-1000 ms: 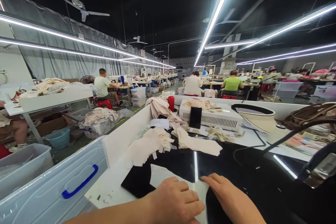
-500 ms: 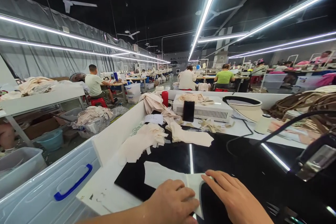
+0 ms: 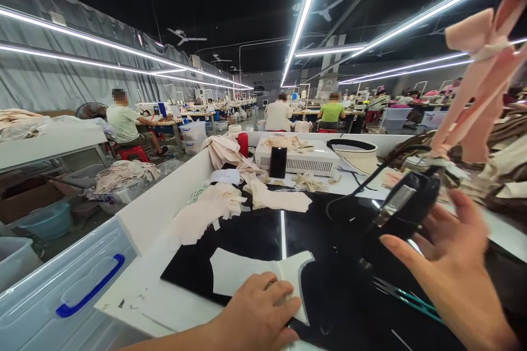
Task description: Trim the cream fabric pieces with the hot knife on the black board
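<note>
A pale fabric piece (image 3: 230,273) lies flat on the glossy black board (image 3: 341,296). My left hand (image 3: 263,307) rests on its lower middle, fingers spread and pressing down, nothing gripped. At the right, my right hand (image 3: 453,263) is raised with thumb and fingers apart, beside a black device (image 3: 411,197) with a metal plate and a cable; whether they touch is unclear. Pink fabric strips (image 3: 473,93) are tied above the device. Below it lie teal-handled tweezers (image 3: 407,299). Stacked cream pieces (image 3: 214,208) sit on the board's far left.
A white vented box (image 3: 304,160) with a phone (image 3: 278,162) leaning on it stands at the back, near a round cream container (image 3: 356,156). A white side wall (image 3: 164,192) edges the table. Left is a blue-handled clear bin (image 3: 94,285). Seated people work farther off.
My right hand has left the fabric and moved right to the black device. My left hand stays on the fabric. The view has turned right, bringing the pink strips and tweezers into sight.
</note>
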The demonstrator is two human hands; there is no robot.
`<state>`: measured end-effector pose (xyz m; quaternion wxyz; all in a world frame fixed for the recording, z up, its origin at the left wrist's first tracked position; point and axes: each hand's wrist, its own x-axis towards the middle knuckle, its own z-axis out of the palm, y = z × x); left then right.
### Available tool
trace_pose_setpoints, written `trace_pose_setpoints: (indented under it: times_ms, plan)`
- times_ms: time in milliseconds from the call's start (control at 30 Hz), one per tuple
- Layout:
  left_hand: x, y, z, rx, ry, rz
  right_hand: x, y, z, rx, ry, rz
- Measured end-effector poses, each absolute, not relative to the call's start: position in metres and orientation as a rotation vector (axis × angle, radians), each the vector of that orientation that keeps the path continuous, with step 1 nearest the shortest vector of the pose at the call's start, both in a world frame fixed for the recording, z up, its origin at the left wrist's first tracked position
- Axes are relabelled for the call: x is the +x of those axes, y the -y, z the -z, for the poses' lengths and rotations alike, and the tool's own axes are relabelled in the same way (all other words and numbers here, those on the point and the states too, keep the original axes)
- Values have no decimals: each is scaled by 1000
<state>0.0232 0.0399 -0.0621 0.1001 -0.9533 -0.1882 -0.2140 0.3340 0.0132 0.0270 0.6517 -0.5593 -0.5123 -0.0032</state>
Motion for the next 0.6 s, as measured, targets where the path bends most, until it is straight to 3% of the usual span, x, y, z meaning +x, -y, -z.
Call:
trace_pose_setpoints:
  times_ms: [133,400,600]
  plan:
    - [22,-26,48,-2894,600,665,310,-24,-46,-1133,1092,-403]
    - [25,-26,33,-3014,619,717,278,-18,-49,-1166,1157,-316]
    - [40,-35,38,-2944,376,617,259,1,-37,-941,1111,-386]
